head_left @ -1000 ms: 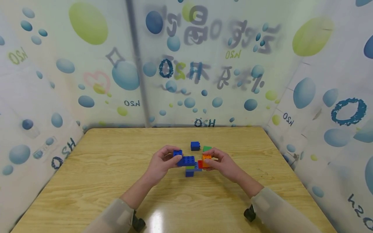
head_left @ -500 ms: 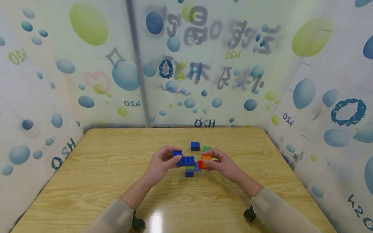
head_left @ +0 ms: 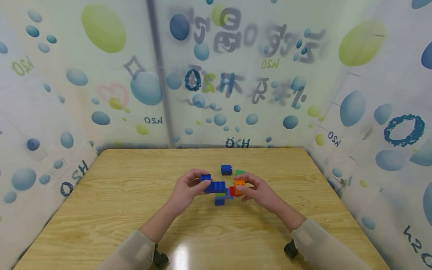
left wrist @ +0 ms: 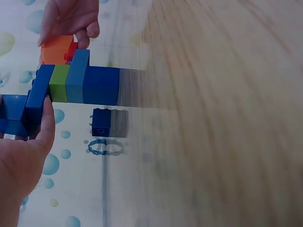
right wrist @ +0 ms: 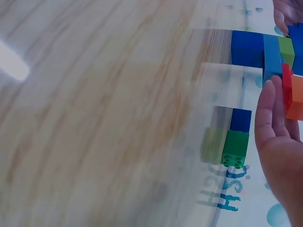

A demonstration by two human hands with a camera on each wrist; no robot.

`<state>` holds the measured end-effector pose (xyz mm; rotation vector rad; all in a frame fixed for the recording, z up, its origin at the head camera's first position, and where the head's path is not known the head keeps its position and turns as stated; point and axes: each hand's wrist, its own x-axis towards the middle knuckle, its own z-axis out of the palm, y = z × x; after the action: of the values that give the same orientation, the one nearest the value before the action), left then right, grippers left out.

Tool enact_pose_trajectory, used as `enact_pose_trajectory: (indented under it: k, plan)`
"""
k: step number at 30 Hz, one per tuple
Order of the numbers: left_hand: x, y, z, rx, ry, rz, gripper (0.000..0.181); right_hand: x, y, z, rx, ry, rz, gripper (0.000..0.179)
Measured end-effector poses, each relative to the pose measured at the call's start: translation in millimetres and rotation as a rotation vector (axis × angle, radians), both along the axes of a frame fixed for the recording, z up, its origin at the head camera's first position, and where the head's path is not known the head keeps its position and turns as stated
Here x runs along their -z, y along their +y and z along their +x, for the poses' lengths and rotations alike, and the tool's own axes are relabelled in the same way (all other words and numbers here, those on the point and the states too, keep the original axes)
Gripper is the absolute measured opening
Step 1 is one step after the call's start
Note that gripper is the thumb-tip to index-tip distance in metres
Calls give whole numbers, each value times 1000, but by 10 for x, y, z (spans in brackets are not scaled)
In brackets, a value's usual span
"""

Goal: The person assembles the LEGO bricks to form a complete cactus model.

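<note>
A stack of toy building bricks stands on the table, between both hands. At its bottom is a dark blue brick, with a light blue brick and a lime green brick above. A long blue brick crosses the top toward the left. My left hand pinches the small blue brick at that end, one finger under the long one. On the light blue brick's right end sits a red brick. My right hand holds the orange brick on top of it, fingers reaching below.
Behind the stack, a loose blue brick and a green brick lie on the wooden table. Patterned curtains surround the table at the back and sides.
My right hand's fingers have shifted slightly, with fingertips now showing lower beneath the red brick. The left hand and the stack stay nearly in place.
</note>
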<state>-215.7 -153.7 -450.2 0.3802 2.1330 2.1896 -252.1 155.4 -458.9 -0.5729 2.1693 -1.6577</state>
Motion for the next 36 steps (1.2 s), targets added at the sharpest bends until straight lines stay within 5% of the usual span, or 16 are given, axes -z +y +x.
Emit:
enact_pose_trajectory:
  k: [7, 22, 36]
  plan:
    - [0, -2, 2, 1, 0, 5, 34, 5, 104, 3, -7, 4, 3, 51]
    - [19, -13, -16, -1, 6, -13, 36, -34, 370, -52, 115, 35, 54, 46]
    - [-10, -11, 7, 9, 13, -13, 34, 49, 429, -306, 173, 90, 200, 40]
